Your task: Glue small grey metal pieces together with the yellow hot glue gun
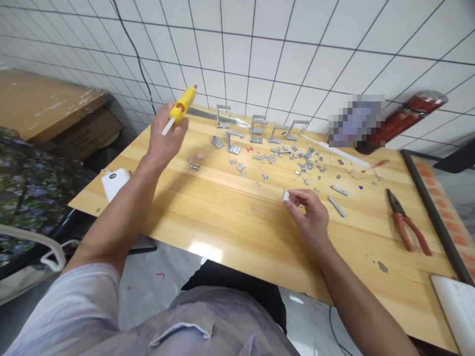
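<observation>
My left hand (166,132) is wrapped round a yellow glue gun (184,105), raised over the far left of the table. Its nozzle points up and away, and a white glue stick (168,126) sticks out at the back. Above the middle of the table, my right hand (308,213) pinches a small grey metal piece (285,196) between thumb and fingers. Beyond that hand, many small grey pieces (306,165) lie scattered. Several upright grey metal frames (233,142) on little flat bases stand toward the wall.
Pliers with red handles (403,222) lie at the right, near two flat metal strips (337,206). A red flask (408,118) stands by the tiled wall. Thin metal rods (218,117) lie along the back edge. A white device (116,183) is at the left edge, a cardboard box (48,106) beyond.
</observation>
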Action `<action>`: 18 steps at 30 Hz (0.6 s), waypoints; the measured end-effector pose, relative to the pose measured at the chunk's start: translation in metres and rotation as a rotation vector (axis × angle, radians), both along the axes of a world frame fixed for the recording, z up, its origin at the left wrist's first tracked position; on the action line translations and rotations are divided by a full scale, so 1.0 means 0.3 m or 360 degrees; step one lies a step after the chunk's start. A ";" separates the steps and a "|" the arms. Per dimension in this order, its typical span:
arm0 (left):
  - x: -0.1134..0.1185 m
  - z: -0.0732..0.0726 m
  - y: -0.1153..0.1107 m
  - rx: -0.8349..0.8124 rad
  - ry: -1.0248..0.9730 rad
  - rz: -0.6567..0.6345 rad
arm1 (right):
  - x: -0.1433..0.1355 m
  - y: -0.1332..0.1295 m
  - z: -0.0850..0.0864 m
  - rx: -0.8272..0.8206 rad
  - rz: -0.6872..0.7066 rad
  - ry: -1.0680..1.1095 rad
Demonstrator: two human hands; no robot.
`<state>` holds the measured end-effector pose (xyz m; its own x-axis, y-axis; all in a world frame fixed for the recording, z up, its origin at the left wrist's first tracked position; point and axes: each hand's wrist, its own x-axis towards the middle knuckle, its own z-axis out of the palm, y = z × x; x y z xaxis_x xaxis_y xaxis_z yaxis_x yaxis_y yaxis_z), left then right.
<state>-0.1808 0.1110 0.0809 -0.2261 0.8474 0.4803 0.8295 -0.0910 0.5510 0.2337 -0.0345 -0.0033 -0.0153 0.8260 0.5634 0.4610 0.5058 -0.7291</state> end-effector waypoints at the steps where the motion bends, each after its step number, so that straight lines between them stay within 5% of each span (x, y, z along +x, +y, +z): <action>1: 0.056 0.007 -0.054 0.0025 -0.0062 -0.0074 | 0.002 -0.004 -0.001 -0.0058 0.0005 0.0063; 5: 0.277 -0.018 -0.265 0.0031 -0.0289 -0.0668 | 0.003 -0.017 0.004 -0.0271 0.0042 0.0316; 8: 0.375 -0.066 -0.371 -0.0113 -0.0333 -0.1021 | 0.003 -0.019 0.010 -0.0408 0.0052 0.0498; 18: 0.446 -0.179 -0.441 -0.0684 -0.0703 -0.0991 | 0.002 -0.013 0.018 -0.0702 0.0273 0.0889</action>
